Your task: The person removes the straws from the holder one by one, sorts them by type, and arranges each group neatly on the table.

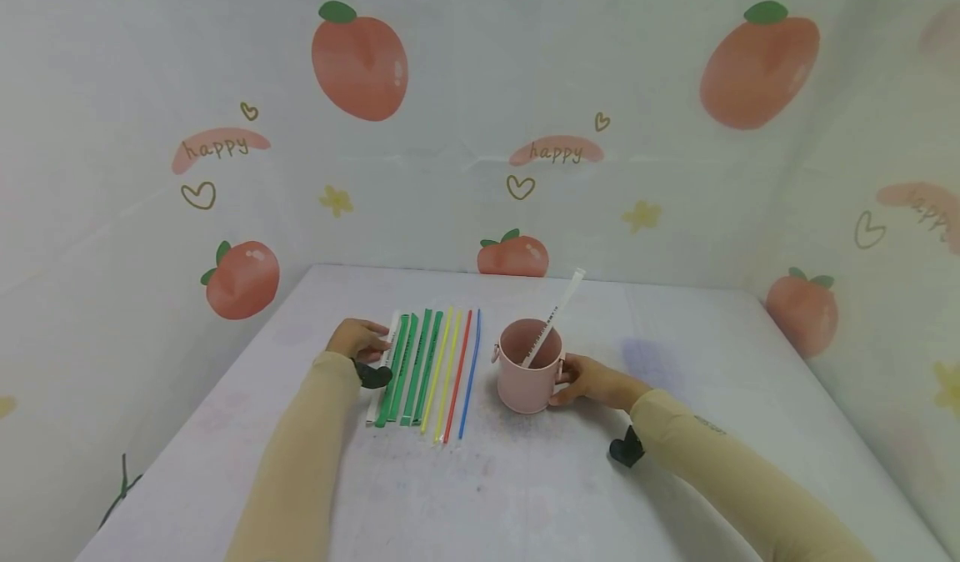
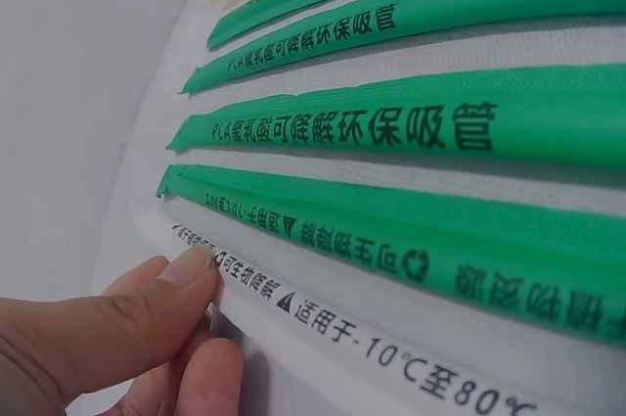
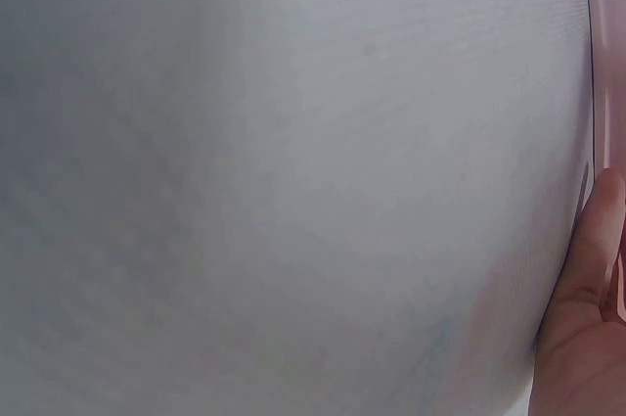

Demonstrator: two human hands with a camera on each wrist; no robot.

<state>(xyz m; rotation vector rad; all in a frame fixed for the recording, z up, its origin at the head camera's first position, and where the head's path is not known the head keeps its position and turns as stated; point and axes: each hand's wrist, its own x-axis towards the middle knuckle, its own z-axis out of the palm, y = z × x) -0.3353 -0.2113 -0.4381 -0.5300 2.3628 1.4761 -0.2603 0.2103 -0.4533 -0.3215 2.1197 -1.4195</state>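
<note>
Toward the back left of the table, my left hand [image 1: 357,338] pinches the far end of a white paper-wrapped straw [image 2: 333,333] between thumb and fingers. This straw lies leftmost in a row, beside several green-wrapped straws [image 2: 342,130] with dark printing. A pink cup [image 1: 523,391] stands upright right of the row, with small handles at its sides. Another white-wrapped straw [image 1: 558,305] leans in the cup, its upper part above the rim. My right hand [image 1: 596,381] holds the cup at its right handle, thumb low against the wall; in the right wrist view only the cup's edge shows.
Between the green straws and the cup lie yellow straws [image 1: 447,362], a red straw [image 1: 459,370] and a blue straw [image 1: 471,374], roughly parallel. A white cloth [image 1: 525,495] covers the table. Behind hangs a curtain [image 1: 450,178] printed with fruit.
</note>
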